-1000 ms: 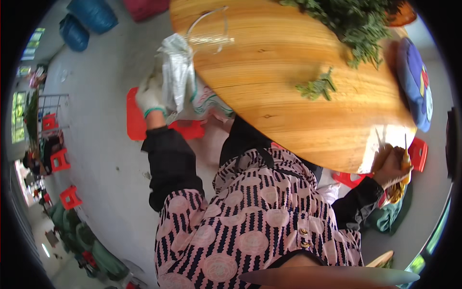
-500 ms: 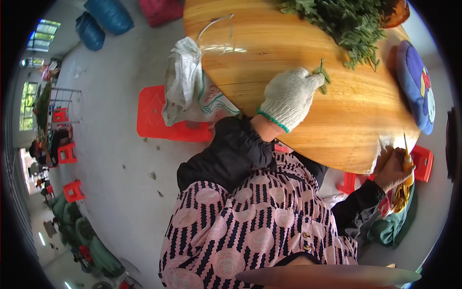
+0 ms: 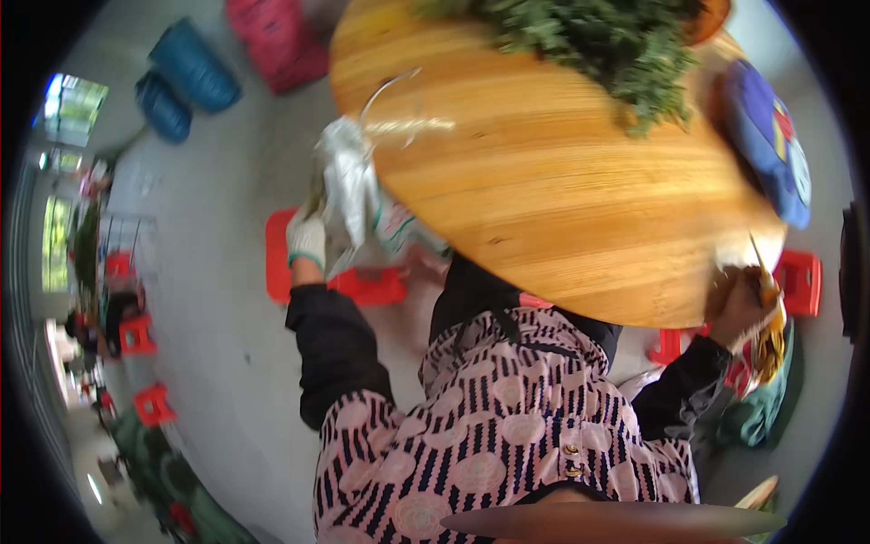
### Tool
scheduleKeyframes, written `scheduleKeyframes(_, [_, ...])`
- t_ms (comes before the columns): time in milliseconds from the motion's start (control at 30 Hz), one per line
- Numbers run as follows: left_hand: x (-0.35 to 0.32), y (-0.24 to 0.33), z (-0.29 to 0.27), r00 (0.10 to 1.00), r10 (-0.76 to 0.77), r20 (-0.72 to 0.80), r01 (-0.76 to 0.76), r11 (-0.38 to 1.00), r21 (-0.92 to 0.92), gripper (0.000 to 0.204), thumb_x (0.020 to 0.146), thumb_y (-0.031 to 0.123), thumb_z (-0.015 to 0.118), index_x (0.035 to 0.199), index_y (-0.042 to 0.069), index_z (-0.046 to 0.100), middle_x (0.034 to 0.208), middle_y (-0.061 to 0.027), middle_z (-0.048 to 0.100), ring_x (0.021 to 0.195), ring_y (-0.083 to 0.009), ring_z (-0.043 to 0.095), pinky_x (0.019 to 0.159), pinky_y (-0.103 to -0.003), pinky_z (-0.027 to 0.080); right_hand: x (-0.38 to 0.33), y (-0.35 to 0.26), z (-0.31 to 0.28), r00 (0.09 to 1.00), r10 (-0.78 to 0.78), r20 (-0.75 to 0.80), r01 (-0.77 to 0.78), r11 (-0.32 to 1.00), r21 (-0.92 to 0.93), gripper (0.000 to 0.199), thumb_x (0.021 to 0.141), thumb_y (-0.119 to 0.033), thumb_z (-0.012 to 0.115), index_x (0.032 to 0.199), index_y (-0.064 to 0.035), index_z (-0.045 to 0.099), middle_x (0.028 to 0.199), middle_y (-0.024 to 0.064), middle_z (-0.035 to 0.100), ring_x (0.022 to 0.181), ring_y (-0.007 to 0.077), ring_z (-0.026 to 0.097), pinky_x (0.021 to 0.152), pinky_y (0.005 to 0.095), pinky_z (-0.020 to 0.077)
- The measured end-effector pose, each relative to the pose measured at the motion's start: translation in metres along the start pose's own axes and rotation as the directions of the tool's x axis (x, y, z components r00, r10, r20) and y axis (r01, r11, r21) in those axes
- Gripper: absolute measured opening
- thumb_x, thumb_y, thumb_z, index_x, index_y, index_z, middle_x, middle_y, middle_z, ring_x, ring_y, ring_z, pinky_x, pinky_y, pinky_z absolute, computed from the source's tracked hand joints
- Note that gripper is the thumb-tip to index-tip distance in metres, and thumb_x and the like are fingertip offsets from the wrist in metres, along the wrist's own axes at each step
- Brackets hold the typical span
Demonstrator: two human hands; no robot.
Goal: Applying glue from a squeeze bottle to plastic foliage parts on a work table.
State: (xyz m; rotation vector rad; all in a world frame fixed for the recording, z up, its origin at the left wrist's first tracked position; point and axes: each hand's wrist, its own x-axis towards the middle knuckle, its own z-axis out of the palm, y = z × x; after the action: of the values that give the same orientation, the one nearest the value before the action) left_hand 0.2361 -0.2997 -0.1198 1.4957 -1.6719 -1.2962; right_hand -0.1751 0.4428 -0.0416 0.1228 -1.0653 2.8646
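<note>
My left hand (image 3: 307, 238), in a white knitted glove with a green cuff, reaches down beside a white woven sack (image 3: 349, 186). The sack hangs at the table's left edge, over a red plastic stool (image 3: 372, 286). The fingers of that hand are blurred and partly hidden by the sack, so I cannot see whether a sprig is in them. At the table's right edge, my bare right hand (image 3: 741, 308) is closed round a yellow-handled tool (image 3: 769, 296) with a thin pointed shaft sticking up.
A heap of green sprigs (image 3: 598, 45) lies on the far part of the wooden table (image 3: 544, 199). A blue cushion (image 3: 766, 140) leans at its right rim. Another red stool (image 3: 801, 283) and a green bag (image 3: 757, 408) stand at right. Blue sacks (image 3: 195, 65) lie on the floor at left.
My left hand has left the tabletop, where it held a small green sprig, and swung left and down to the sack. My right hand stays at the right edge. The view has shifted slightly.
</note>
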Motion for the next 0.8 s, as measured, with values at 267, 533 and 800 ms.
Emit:
scheduleKeyframes(267, [-0.153,0.215,0.082,0.537,0.788,-0.299,-0.747,0.61,0.265,0.034,0.099,0.006,0.054,0.128,-0.006,0.067,0.129,-0.0197,0.07,0.118,-0.03,0.067,0.103,-0.037,0.051,-0.012,0.037,0.082,0.996,0.045,0.071,-0.057,0.982,0.181,0.028,0.097,-0.035,0.07,0.11,-0.0098,0.068,0.107,0.01,0.071,0.098,0.0278,0.064,0.09,0.0447,0.0486])
scheduleKeyframes(533, [-0.259,0.283,0.317,0.398,0.694,0.6,-0.893,0.444,0.078,0.04,0.09,0.02,0.073,0.127,0.005,0.07,0.121,-0.0179,0.072,0.109,-0.0334,0.069,0.096,-0.043,0.054,0.031,0.115,0.16,0.988,0.137,0.069,-0.145,0.982,0.123,0.025,0.094,-0.032,0.076,0.102,-0.0113,0.065,0.093,0.0051,0.069,0.083,0.0208,0.064,0.075,0.0363,0.0525])
scheduleKeyframes(800, [-0.219,0.246,0.372,0.281,0.796,0.535,-0.93,0.363,-0.052,0.04,0.086,0.012,0.07,0.126,0.009,0.072,0.11,-0.0173,0.073,0.102,-0.0318,0.069,0.091,-0.04,0.055,0.025,0.141,0.157,0.953,0.301,0.03,-0.303,0.946,0.116,0.031,0.093,-0.033,0.077,0.106,-0.0089,0.062,0.093,0.0072,0.067,0.08,0.0188,0.062,0.075,0.034,0.0561])
